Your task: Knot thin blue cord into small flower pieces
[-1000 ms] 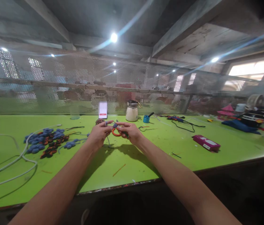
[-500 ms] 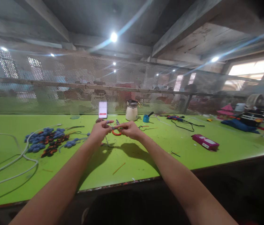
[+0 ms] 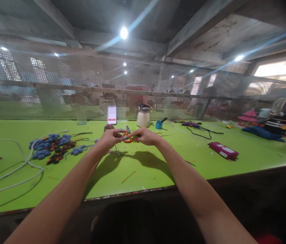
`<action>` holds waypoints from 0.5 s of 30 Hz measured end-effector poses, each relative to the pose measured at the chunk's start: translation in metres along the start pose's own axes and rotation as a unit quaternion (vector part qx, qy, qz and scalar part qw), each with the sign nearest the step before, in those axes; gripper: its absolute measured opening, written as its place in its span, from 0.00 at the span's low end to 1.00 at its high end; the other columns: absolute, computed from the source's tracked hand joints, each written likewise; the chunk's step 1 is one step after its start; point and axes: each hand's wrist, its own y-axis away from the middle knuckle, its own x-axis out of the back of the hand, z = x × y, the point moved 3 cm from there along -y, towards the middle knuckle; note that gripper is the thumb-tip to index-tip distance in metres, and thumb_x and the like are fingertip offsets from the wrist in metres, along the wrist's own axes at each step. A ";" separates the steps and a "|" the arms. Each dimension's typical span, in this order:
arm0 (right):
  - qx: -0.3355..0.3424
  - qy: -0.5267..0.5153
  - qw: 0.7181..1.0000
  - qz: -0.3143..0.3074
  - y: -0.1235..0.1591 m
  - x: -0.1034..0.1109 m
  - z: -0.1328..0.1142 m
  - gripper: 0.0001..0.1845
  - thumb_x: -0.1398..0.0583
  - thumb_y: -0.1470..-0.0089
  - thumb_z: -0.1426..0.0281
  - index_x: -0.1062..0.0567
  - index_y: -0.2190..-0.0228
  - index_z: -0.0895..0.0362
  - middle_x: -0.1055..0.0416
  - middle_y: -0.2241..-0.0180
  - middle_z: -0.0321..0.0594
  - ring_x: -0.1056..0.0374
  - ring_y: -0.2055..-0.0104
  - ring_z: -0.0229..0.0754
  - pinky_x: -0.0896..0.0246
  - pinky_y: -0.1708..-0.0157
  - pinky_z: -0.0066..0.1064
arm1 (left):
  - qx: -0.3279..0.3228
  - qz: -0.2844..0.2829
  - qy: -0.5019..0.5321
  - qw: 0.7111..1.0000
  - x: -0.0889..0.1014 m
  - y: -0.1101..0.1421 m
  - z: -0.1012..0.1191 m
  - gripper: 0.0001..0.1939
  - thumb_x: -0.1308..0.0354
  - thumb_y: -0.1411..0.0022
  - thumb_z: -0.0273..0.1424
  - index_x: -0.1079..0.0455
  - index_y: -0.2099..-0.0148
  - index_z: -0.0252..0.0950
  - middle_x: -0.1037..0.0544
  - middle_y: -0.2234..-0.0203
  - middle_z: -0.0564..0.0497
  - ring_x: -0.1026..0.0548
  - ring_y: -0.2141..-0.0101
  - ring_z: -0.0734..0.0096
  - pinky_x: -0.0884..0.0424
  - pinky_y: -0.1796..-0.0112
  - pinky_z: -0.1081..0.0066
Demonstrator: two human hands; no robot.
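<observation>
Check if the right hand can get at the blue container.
Probably yes: the blue container sits just beyond the right hand on the green table, nothing tall visible between. That hand looks occupied beside the left hand, so freeing it may come first.

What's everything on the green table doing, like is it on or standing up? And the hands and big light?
Left hand: pinching yarn
Right hand: fingers bent, grip unclear
Scissors: partly hidden, open or shut unclear
Phone: upright, screen lit
White jug: upright
Blue pot: upright, dark handle sticking out
Blue yarn flowers: heaped
Ceiling light: on
</observation>
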 end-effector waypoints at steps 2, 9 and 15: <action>-0.003 0.012 1.000 -0.007 0.001 0.000 -0.004 0.20 0.44 0.53 0.76 0.23 0.58 0.56 0.38 0.83 0.32 0.55 0.80 0.31 0.57 0.79 0.25 | 0.006 -0.007 -0.003 1.000 0.000 0.000 -0.001 0.18 0.37 0.62 0.20 0.23 0.64 0.33 0.26 0.82 0.51 0.34 0.78 0.74 0.41 0.75 0.73; 0.009 0.091 0.996 -0.008 0.003 -0.001 -0.011 0.19 0.43 0.52 0.76 0.23 0.58 0.52 0.29 0.78 0.37 0.47 0.79 0.32 0.52 0.75 0.27 | 0.018 -0.010 -0.004 1.000 -0.001 0.001 0.002 0.15 0.38 0.62 0.18 0.22 0.69 0.35 0.30 0.86 0.52 0.41 0.83 0.78 0.49 0.80 0.75; 0.011 0.156 0.988 -0.002 0.004 -0.001 -0.013 0.19 0.41 0.51 0.75 0.24 0.56 0.49 0.24 0.72 0.41 0.40 0.76 0.35 0.49 0.74 0.28 | 0.005 -0.006 -0.053 0.999 0.000 -0.001 0.001 0.13 0.38 0.61 0.19 0.22 0.69 0.33 0.30 0.86 0.51 0.40 0.83 0.77 0.46 0.79 0.73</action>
